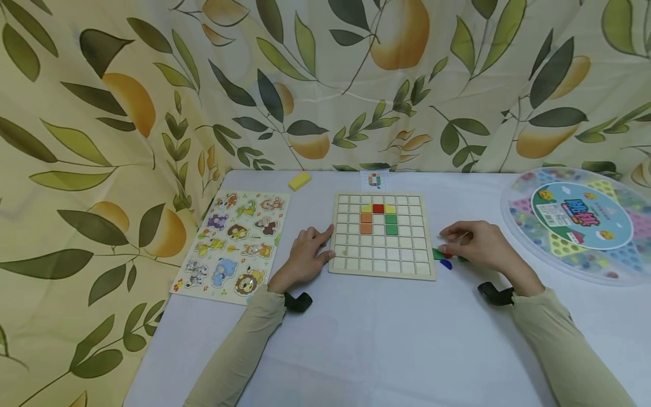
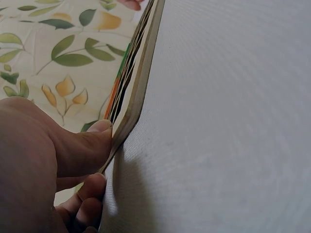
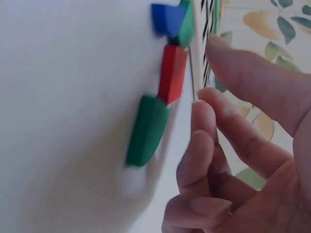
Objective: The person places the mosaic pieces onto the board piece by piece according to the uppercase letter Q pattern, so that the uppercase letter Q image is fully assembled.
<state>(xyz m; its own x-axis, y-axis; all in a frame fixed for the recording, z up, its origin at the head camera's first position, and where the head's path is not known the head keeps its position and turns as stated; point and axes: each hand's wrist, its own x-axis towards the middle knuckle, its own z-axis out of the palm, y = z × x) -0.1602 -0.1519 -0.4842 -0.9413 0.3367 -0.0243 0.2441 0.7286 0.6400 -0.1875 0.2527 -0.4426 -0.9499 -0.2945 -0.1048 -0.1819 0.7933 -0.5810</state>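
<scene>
A wooden grid board [image 1: 378, 252] lies flat on the table, with red, yellow, orange and green pieces set in its upper middle cells. My left hand [image 1: 305, 253] rests at the board's left edge, thumb and index fingertip against the frame. In the left wrist view the thumb [image 2: 87, 150] meets the board's rim [image 2: 141, 92]. Just right of the board, my right hand [image 1: 478, 243] hovers over loose blocks, thumb and index finger apart with nothing between them. Those blocks include a blue piece [image 3: 166, 20], a red block [image 3: 172, 73] and a green curved block [image 3: 147, 131].
A small card [image 1: 374, 181] with a coloured pattern lies behind the board. On the left is an animal picture board [image 1: 231, 243], with a yellow block [image 1: 299, 181] beyond it. A round clear case of beads [image 1: 582, 223] stands at right. Patterned cloth hangs behind the table.
</scene>
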